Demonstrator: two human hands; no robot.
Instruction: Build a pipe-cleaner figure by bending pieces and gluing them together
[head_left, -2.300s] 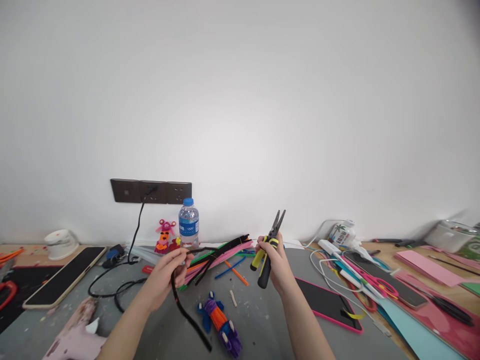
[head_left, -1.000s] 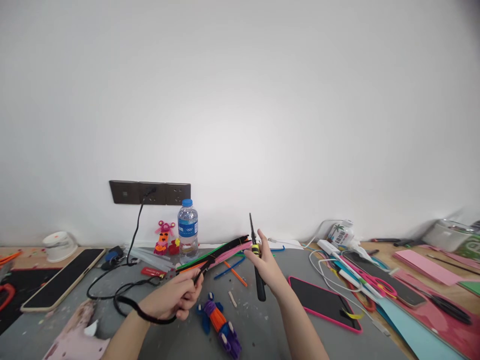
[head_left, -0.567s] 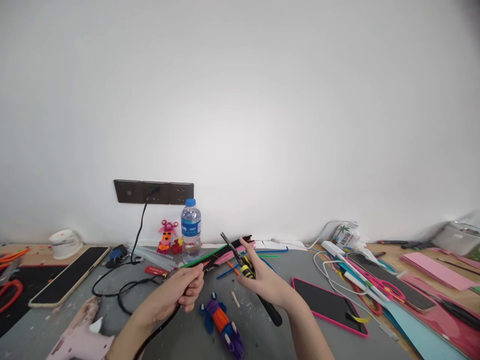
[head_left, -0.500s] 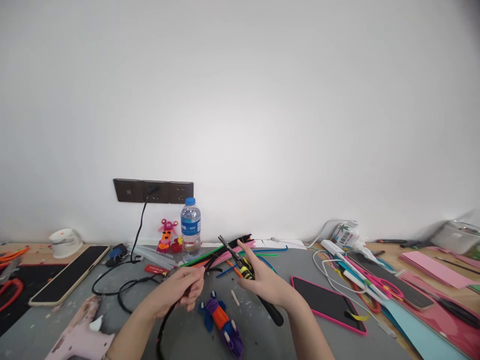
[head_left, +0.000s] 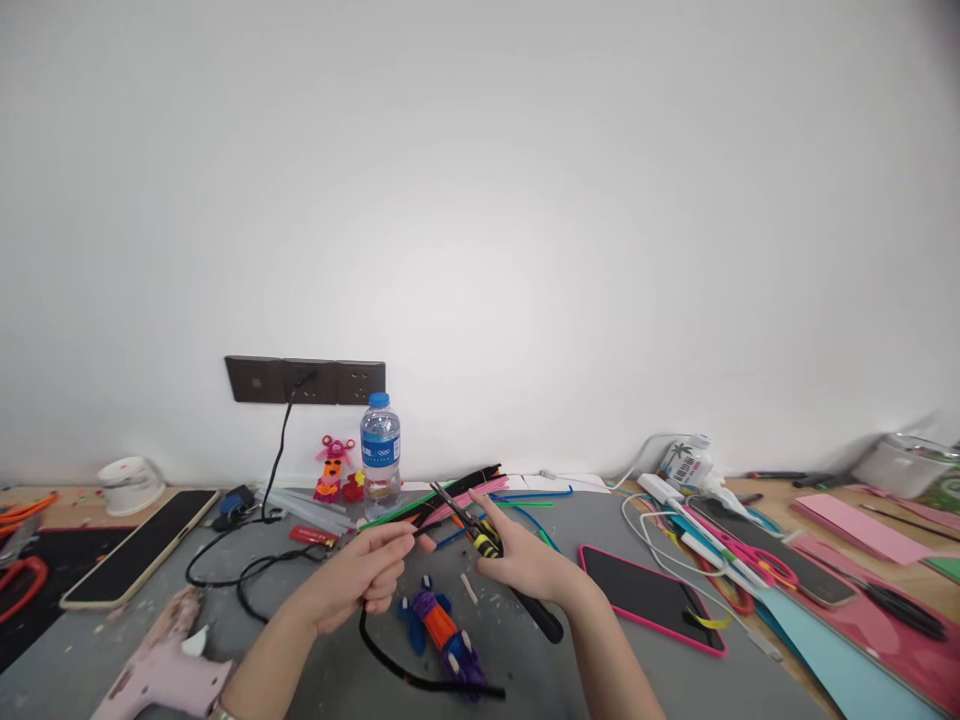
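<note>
My left hand (head_left: 369,572) is closed round a black fuzzy pipe cleaner (head_left: 397,672), whose long tail curves down and to the right over the mat. In my right hand (head_left: 529,562) is a pair of pliers (head_left: 486,543) with black and yellow handles, its jaws pointing up and left. The index finger of that hand is stretched out along the tool. Below and between both hands lies a small purple, orange and blue pipe-cleaner figure (head_left: 439,628). Beyond them is a bundle of coloured pipe cleaners (head_left: 480,485), partly hidden by the pliers.
A water bottle (head_left: 381,455) stands near the wall beside an orange and pink figure (head_left: 330,480). At left are a phone (head_left: 142,548), a pink glue gun (head_left: 169,670) and black cable. A pink-edged phone (head_left: 652,600) and pink scissors (head_left: 750,555) lie at right.
The black pipe cleaner's tail has swung from hanging down by my left wrist to reaching right, across the lower end of the figure. My right hand still holds the pliers.
</note>
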